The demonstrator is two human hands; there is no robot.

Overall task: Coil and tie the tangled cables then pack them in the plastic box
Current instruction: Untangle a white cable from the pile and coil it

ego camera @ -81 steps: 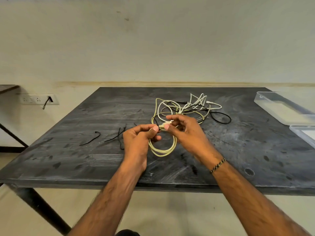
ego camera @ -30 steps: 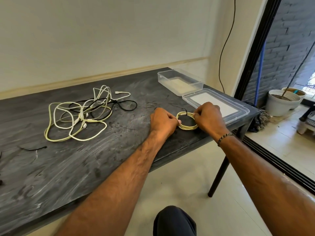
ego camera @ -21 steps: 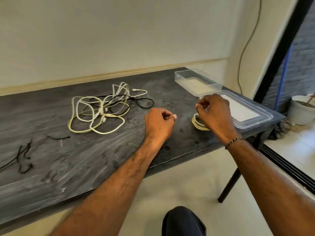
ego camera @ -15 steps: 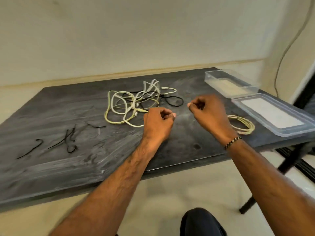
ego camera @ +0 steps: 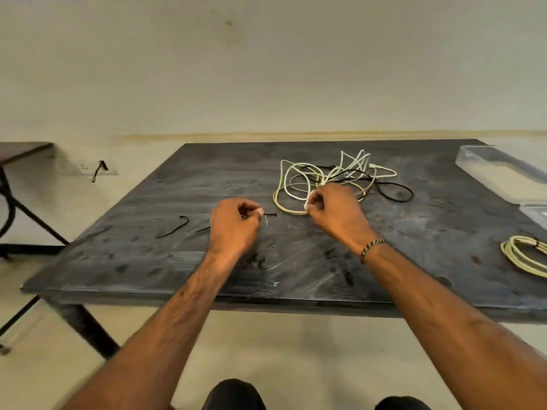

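Note:
A tangle of cream, white and black cables (ego camera: 334, 176) lies on the far middle of the dark table (ego camera: 296, 261). My right hand (ego camera: 334, 213) is curled at the tangle's near edge, its thumb and fingers closed on a cream loop. My left hand (ego camera: 233, 226) hovers curled to the left of it, with nothing visible in it. Its fingertips are beside a short black tie (ego camera: 270, 215). A coiled cream cable (ego camera: 524, 255) rests at the right edge. The clear plastic box (ego camera: 500, 170) stands at the far right, its lid (ego camera: 537, 214) just in front of it.
More black ties (ego camera: 173, 229) lie on the table left of my left hand. Another table's edge (ego camera: 20, 149) and a wall socket (ego camera: 85, 167) sit at the far left. The table's front edge runs just under my forearms.
The coiled cream cable was set down near the lid and released. Both hands moved left to the tangle, and my view swung left with them. My right hand now reaches the cables.

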